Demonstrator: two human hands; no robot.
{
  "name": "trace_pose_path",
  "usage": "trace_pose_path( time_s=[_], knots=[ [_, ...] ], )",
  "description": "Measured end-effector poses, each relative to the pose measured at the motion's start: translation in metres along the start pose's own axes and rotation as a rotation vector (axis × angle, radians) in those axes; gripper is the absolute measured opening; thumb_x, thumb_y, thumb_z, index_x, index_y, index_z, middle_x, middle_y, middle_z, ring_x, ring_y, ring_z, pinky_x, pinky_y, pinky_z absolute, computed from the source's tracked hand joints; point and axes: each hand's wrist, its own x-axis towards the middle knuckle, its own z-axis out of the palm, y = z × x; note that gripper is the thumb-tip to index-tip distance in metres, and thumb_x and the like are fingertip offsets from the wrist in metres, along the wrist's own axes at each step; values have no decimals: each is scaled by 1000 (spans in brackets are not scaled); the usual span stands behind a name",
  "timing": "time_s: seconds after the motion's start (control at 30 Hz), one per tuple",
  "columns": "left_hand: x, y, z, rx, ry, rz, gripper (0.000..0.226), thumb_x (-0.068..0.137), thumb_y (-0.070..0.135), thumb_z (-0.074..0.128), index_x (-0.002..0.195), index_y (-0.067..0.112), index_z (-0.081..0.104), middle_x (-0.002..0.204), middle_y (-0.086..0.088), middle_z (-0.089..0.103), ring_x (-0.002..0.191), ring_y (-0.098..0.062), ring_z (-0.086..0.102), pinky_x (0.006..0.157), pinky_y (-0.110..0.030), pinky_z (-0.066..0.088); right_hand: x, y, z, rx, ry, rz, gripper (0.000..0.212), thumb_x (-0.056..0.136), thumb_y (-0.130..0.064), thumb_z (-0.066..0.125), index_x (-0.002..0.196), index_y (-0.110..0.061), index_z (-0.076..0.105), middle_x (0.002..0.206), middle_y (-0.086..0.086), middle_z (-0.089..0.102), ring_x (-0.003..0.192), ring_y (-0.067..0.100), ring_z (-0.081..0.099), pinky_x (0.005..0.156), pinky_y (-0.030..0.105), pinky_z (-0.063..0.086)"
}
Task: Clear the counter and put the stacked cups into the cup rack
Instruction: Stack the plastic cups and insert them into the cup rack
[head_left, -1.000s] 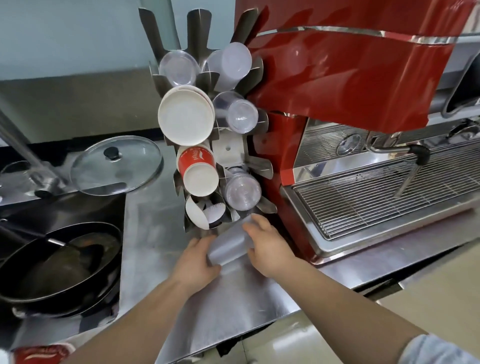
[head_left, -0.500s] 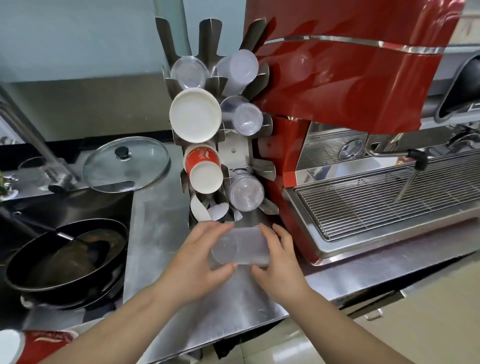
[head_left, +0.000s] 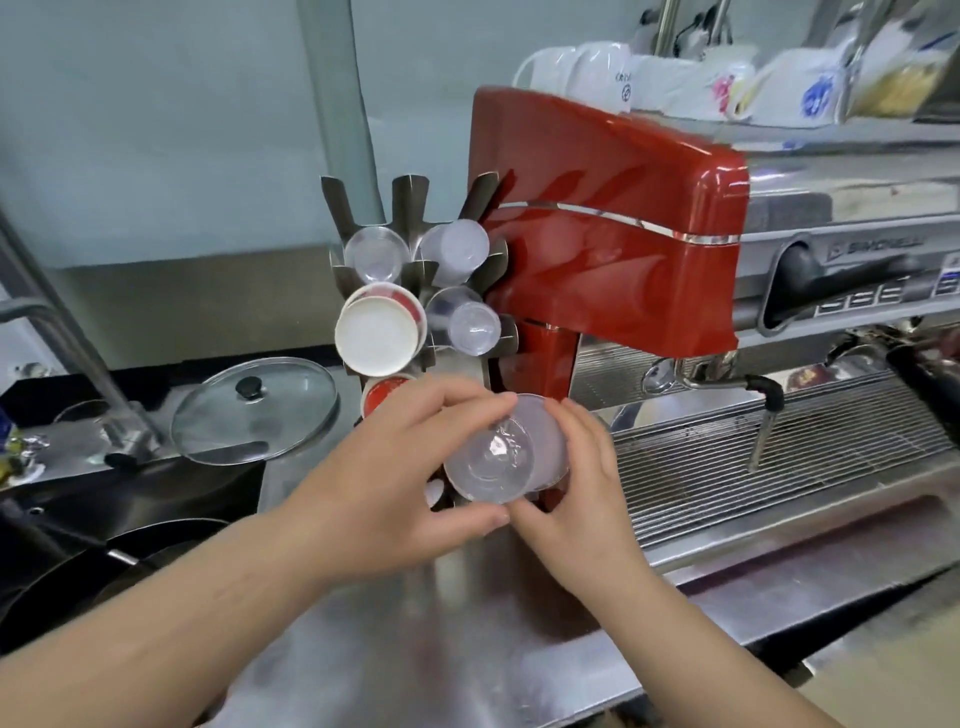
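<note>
A stack of clear plastic cups (head_left: 493, 462) is lifted off the steel counter (head_left: 467, 623), its base turned toward me, right in front of the lower slots of the metal cup rack (head_left: 410, 208). My left hand (head_left: 389, 467) grips the stack from the left, thumb below and fingers over the top. My right hand (head_left: 576, 478) holds its right side. The rack's upper slots hold clear cup stacks (head_left: 376, 254), and a red-and-white paper cup stack (head_left: 376, 335) sits lower. My hands hide the rack's bottom slots.
A red espresso machine (head_left: 613, 234) stands right of the rack, with a steam wand (head_left: 763, 415) and drip grate (head_left: 779, 457). A glass pot lid (head_left: 254, 410) lies left of the rack. Dark pans (head_left: 78, 571) fill the sink area at far left.
Both hands have raised the clear cup stack from the counter and turned it from lying sideways, so its base faces me, level with the rack's lower slots. The camera view tilted upward.
</note>
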Motion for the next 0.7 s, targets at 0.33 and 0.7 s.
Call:
trace_pose_path(
  time_s=[0.33, 0.7],
  knots=[
    [49, 9, -68, 199, 165, 35, 69, 75, 44, 67, 134, 11, 53, 124, 11, 48, 117, 1, 44, 101, -9, 32, 76, -54, -18, 5, 78, -124, 87, 70, -23, 83, 144, -16, 37, 146, 3, 35, 136, 4, 29, 106, 3, 18],
    [118, -26, -113, 268, 106, -7, 75, 71, 57, 61, 137, 23, 49, 122, 18, 43, 109, 5, 43, 95, -5, 32, 161, -85, -6, -88, 134, -38, 80, 69, -39, 71, 141, -29, 37, 140, 0, 41, 130, 18, 36, 109, 41, 36]
  ],
)
